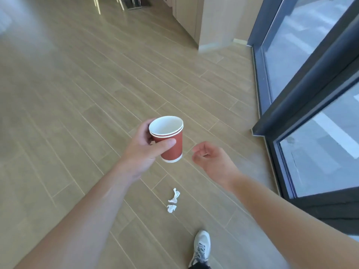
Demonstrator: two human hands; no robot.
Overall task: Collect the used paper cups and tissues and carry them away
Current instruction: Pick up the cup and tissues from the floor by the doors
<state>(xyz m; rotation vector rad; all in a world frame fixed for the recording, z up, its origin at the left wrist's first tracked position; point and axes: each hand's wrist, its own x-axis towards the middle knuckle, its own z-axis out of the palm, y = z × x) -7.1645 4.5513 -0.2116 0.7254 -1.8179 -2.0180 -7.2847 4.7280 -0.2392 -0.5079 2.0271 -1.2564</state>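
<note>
The left hand (142, 150) grips a stack of red paper cups (168, 139) in the air above the floor (77, 94), thumb curled across the front of the smooth red wall and the fingers wrapped behind it; two white rolled rims show one just under the other at the mouth (so at least two cups are nested), the inside is plain white, and a white band rings the narrow base. The stack is tilted, its mouth leaning toward the left. The right hand (210, 159) hangs just beside the cups, apart from them, its fingers loosely curled and holding nothing. Below the hands, near the middle of the floor, lie two crumpled white tissues (173, 199), one twisted and elongated, the other a smaller wad touching or nearly touching its lower end. The floor is laid in long, pale wood-grain planks with thin light seams and a soft sheen. A grey-and-white laced sneaker (202, 247) stands on it near the bottom edge. Along the right edge runs a dark-framed glass door (303, 105), and a pale wood-panelled cabinet (213, 22) stands at the far end.
</note>
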